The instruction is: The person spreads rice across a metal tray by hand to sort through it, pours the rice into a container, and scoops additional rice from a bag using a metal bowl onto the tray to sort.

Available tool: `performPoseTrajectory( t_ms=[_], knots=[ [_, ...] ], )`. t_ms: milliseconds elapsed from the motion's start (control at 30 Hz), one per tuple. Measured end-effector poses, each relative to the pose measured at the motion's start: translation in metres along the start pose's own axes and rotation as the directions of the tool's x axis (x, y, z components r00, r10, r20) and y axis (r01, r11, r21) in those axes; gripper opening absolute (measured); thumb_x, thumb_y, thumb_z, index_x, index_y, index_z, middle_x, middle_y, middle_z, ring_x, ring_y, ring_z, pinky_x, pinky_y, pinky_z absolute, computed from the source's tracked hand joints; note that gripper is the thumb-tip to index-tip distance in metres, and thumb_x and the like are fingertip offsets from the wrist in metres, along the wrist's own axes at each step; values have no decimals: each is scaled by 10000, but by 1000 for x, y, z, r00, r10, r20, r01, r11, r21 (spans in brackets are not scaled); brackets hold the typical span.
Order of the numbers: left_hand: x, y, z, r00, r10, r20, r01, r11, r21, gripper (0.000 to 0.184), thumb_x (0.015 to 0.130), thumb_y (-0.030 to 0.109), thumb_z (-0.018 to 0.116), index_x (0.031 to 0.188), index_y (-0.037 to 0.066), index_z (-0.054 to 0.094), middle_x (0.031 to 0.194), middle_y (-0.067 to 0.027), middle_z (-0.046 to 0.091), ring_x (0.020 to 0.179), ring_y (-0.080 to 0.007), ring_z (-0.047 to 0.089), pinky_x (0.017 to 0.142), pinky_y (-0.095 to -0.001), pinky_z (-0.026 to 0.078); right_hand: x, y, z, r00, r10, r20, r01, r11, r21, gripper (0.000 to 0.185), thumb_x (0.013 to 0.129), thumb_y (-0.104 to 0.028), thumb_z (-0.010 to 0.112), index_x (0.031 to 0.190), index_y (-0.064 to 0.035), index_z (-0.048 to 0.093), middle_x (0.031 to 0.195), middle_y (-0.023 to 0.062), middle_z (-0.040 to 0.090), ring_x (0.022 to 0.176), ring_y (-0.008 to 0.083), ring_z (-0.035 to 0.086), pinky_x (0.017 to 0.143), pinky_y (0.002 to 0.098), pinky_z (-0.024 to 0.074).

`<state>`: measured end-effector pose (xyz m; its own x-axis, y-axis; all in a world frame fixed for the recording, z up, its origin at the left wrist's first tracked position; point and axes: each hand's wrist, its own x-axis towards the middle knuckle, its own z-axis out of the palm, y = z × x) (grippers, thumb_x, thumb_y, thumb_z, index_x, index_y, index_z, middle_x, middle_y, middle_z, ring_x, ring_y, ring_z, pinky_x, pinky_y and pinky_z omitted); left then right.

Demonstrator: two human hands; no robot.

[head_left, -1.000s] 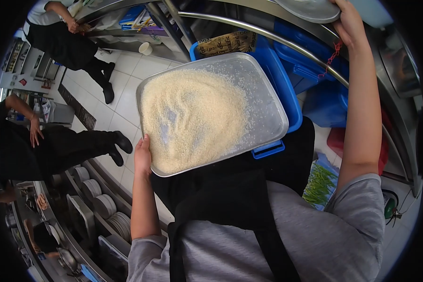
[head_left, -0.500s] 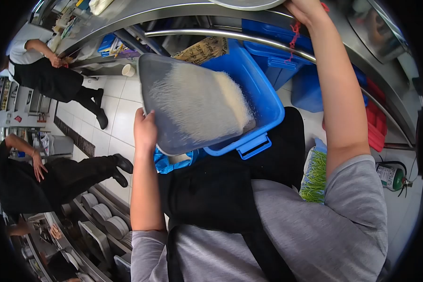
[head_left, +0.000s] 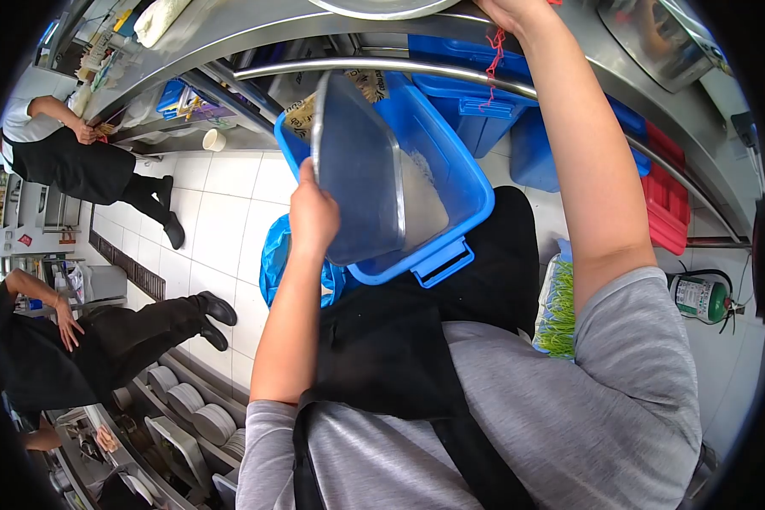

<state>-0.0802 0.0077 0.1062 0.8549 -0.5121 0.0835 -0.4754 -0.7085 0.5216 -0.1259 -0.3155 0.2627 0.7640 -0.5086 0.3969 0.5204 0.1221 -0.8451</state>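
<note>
My left hand is closed on the edge of a grey tray, which stands steeply tilted inside a blue plastic bin. Beside the tray's lower edge, pale grains that look like rice lie in the bin. My right hand is up at the steel counter, near the rim of a round metal bowl. The top of the view cuts off its fingers, so whether it grips anything is hidden.
Lidded blue bins and a red crate sit under the counter. A steel rail crosses above my bin. A blue bag, a green-printed sack and a fire extinguisher are nearby. Two people stand at left.
The tray has swung from a shallow slope to nearly upright, and the grains spread over it have slid into the bin. My left hand has moved right with it.
</note>
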Motion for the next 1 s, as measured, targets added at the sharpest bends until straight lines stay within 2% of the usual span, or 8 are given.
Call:
performPoseTrajectory(
  t_ms=[33,467,567,600,667,733,967,1000],
  knots=[
    [-3,-2,3,992,120,-25,-121,991,-52,504,818,-47,432,1319,-2,416,938,-301,644,894,-438,638,797,-452,510,0,-1,-1,1000,10,-8,-10,1000,-21,286,806,-29,498,1050,109,555,905,173,638,805,252,655,732,351,549],
    [-28,-18,-32,995,24,-98,-37,990,-139,553,784,-58,439,1333,0,432,1011,-322,615,956,-443,620,850,-453,486,2,0,0,999,15,-51,-16,1000,-13,280,807,-10,503,1042,137,540,925,192,629,817,270,653,742,368,555],
    [-40,-69,-80,980,-118,-157,71,959,-273,539,811,-6,411,1349,-27,422,1085,-203,631,981,-256,626,888,-344,473,1,1,-2,997,2,-80,-3,1000,-4,258,811,-15,511,1017,137,544,913,188,629,796,268,655,727,364,556],
    [-50,-66,-103,948,-294,-120,225,888,-400,514,833,-10,398,1344,-17,445,1049,-95,608,795,-116,569,707,-263,479,0,1,-2,997,14,-78,-14,1000,-5,251,814,-20,513,1012,132,546,908,186,628,786,265,655,721,363,557],
    [-62,-97,-131,942,-300,-148,100,675,-731,502,828,-28,400,1327,-18,448,1138,-138,606,954,-170,619,832,-279,487,0,1,-2,996,14,-90,-17,999,-35,241,822,-26,509,1010,121,549,907,179,626,790,258,653,724,361,556],
    [-78,-126,-152,924,-381,22,190,411,-892,459,811,-46,411,1265,-46,477,1124,-161,610,952,-229,635,827,-326,515,1,1,1,996,13,-89,-18,998,-62,231,830,-31,505,1007,109,551,905,172,624,793,251,651,726,359,555],
    [-92,-161,-69,827,-454,332,466,223,-856,441,792,-5,445,1227,-48,499,1072,-130,624,895,-221,632,816,-321,513,4,6,-10,983,16,-183,-31,996,-83,233,860,-54,493,1069,47,509,952,161,582,859,241,615,757,364,536],
    [-90,-168,-43,840,-388,378,474,189,-860,467,784,-5,438,1246,-43,493,1081,-135,622,907,-220,629,828,-324,508,22,10,-43,978,132,-164,-149,984,-96,267,876,-81,578,1073,95,540,1043,177,612,979,255,616,915,399,494]
  ],
)
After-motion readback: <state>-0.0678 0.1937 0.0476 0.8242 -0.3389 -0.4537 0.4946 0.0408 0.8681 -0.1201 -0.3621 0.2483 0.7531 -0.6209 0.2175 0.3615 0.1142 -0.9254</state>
